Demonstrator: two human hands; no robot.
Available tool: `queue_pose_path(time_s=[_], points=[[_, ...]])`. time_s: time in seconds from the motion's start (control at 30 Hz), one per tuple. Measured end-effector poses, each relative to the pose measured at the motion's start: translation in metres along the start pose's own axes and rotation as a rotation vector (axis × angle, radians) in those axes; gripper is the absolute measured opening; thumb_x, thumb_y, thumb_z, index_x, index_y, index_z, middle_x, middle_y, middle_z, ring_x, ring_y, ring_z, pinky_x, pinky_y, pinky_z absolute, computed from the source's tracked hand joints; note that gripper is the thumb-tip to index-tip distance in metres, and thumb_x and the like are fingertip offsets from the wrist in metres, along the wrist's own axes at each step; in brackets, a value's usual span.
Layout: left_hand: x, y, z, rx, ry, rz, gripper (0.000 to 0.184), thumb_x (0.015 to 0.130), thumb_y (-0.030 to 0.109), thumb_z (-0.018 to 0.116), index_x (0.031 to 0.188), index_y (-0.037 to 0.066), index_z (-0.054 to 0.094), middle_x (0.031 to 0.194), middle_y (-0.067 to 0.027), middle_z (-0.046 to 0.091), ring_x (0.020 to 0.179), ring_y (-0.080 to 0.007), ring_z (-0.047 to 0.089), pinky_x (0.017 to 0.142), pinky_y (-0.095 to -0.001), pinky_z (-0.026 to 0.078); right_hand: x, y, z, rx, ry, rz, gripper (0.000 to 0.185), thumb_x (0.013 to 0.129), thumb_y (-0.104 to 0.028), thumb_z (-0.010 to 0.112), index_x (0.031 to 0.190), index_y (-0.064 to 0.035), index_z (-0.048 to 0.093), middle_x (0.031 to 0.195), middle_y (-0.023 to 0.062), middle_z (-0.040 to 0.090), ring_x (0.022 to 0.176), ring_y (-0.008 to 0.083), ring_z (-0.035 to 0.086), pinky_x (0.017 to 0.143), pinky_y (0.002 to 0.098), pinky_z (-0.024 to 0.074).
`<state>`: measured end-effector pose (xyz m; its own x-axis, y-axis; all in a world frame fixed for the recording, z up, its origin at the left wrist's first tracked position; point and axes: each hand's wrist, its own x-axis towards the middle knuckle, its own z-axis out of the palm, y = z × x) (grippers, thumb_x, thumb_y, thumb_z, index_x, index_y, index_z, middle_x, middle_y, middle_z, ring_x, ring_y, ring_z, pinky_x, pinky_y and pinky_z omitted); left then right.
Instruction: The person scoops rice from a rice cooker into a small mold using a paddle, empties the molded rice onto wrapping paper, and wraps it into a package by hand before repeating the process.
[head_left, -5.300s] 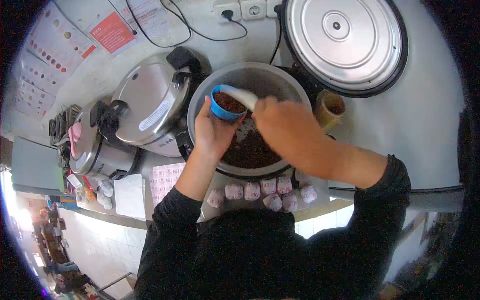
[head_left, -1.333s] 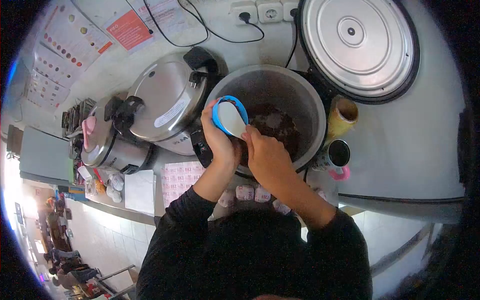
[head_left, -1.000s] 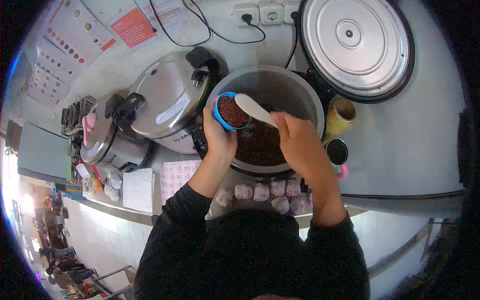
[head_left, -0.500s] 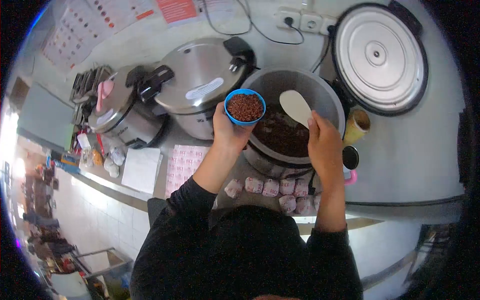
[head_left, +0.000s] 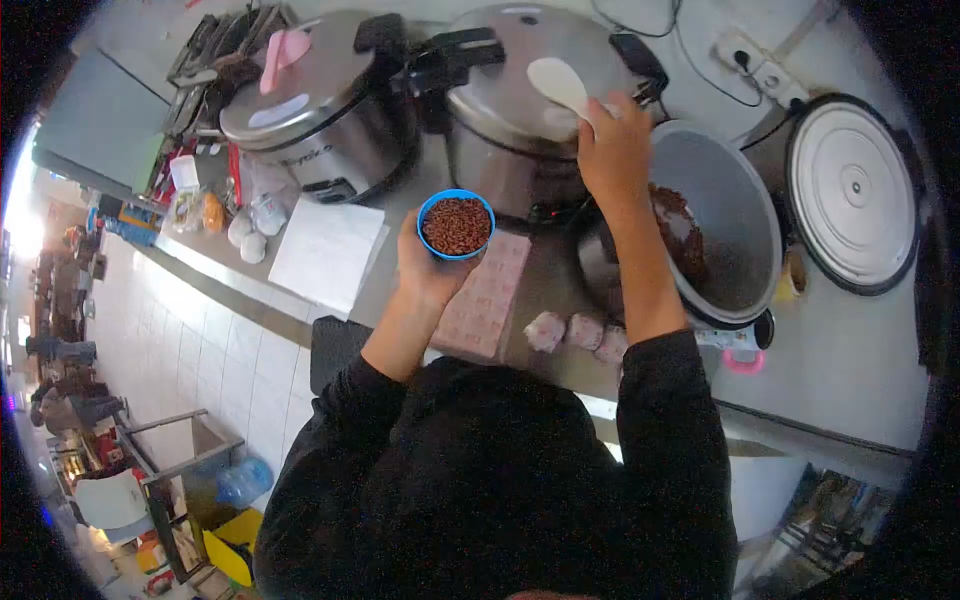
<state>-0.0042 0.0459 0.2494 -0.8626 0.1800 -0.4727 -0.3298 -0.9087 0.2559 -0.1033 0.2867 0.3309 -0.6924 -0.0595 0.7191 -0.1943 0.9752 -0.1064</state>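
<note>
My left hand is wrapped round a blue cup filled to the top with reddish-brown rice. The cup is upright, above a stack of pink-printed wrapping paper. Closed round the handle of a white rice paddle, my right hand is over the middle rice cooker, whose lid is on. Beneath and beside my right forearm stands an open rice cooker pot, with brown rice against its inner wall; my arm hides part of it.
Several wrapped rice portions lie along the counter's front edge. Plain white paper sheets lie left. Another closed cooker bears a pink paddle. A round cooker lid stands open at right, near a pink-handled mug.
The view has swung left, so the cookers appear further right. My right hand and the paddle have gone from above the open pot to over the middle cooker. The filled cup stays in my left hand.
</note>
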Motion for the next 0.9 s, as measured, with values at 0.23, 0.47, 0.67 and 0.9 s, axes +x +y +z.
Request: queue_pose_path(time_s=[0.23,0.47,0.67,0.9], points=[[0.011,0.016,-0.104,0.0,0.067,0.023,0.042,0.102,0.042,0.04,0.121,0.013,0.063,0.123,-0.0104,0.066,0.118,-0.0301,0.06,0.099,-0.0475,0.049,-0.184,-0.125,0.049,1.131,-0.495,0.681,0.029,0.103,-0.02,0.054,0.128,-0.0082,0.062,0.134,0.0129,0.06,0.115,0.0313,0.058,0.094,0.052,0.049],[0.019,0.038,-0.208,1.856,-0.18,0.861,0.027,0.089,0.01,0.067,0.114,0.008,0.06,0.119,-0.0139,0.061,0.119,-0.0364,0.056,0.103,-0.0446,0.046,-0.299,-0.155,0.094,1.909,-0.438,1.792,0.045,0.108,-0.04,0.043,0.141,-0.0106,0.052,0.146,0.0115,0.052,0.135,0.0276,0.049,0.105,0.0509,0.048],[-0.004,0.088,-0.255,2.189,-0.915,0.499,0.028,0.087,0.016,0.07,0.113,0.01,0.064,0.12,-0.0078,0.063,0.12,-0.0292,0.058,0.095,-0.0432,0.055,-0.303,-0.163,0.111,0.698,-0.45,0.446,0.052,0.078,-0.021,0.084,0.121,-0.0104,0.057,0.141,0.0189,0.045,0.128,0.042,0.044,0.104,0.0506,0.045],[0.017,0.094,-0.284,2.299,-1.073,0.565,0.03,0.088,0.022,0.069,0.115,0.011,0.066,0.12,-0.0047,0.065,0.12,-0.025,0.06,0.084,-0.0372,0.06,-0.31,-0.174,0.122,0.41,-0.507,0.312,0.059,0.069,-0.024,0.09,0.116,-0.0123,0.057,0.131,0.0148,0.049,0.121,0.0369,0.046,0.094,0.0489,0.0505]])
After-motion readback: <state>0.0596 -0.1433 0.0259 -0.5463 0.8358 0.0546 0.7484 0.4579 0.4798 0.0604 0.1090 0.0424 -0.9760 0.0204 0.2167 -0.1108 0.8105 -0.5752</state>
